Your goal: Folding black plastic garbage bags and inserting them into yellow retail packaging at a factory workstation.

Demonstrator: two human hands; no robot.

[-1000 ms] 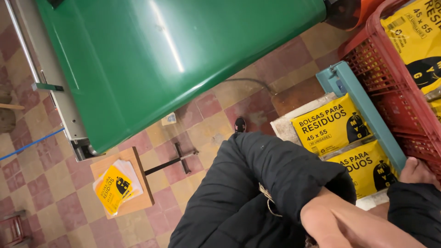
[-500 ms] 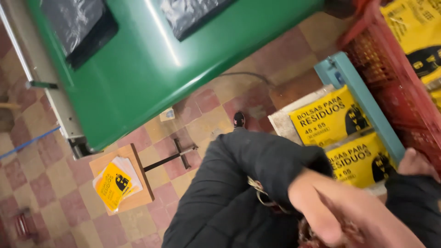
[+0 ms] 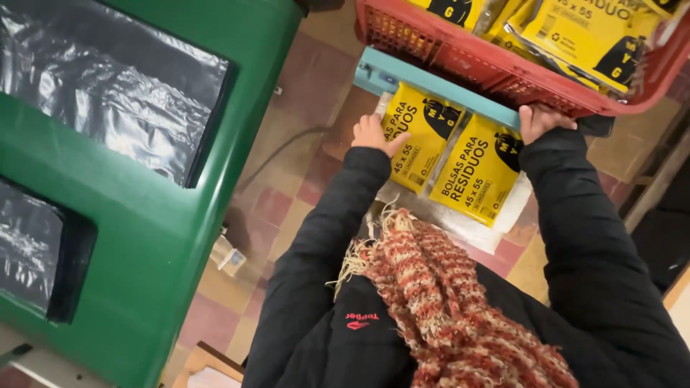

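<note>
Two yellow flat packets lie side by side under a teal bar (image 3: 431, 85), on clear plastic. My left hand (image 3: 370, 134) holds the left packet (image 3: 417, 136) at its left edge, thumb on its face. My right hand (image 3: 543, 118) is curled over the right end of the teal bar, just above the right packet (image 3: 478, 172) and below the red crate (image 3: 503, 68). Both arms wear black sleeves. A red and beige knitted scarf (image 3: 460, 302) hangs down from my chest.
The red plastic crate above the bar holds several more yellow packets (image 3: 575, 32). A big green machine (image 3: 165, 237) with black plastic film (image 3: 108, 93) in its openings fills the left. Red and beige floor tiles (image 3: 287, 187) lie between, with a cable (image 3: 277, 154).
The view has swung left, so the green machine's film openings show. My hands have moved from close to the camera out to the packets and the teal bar.
</note>
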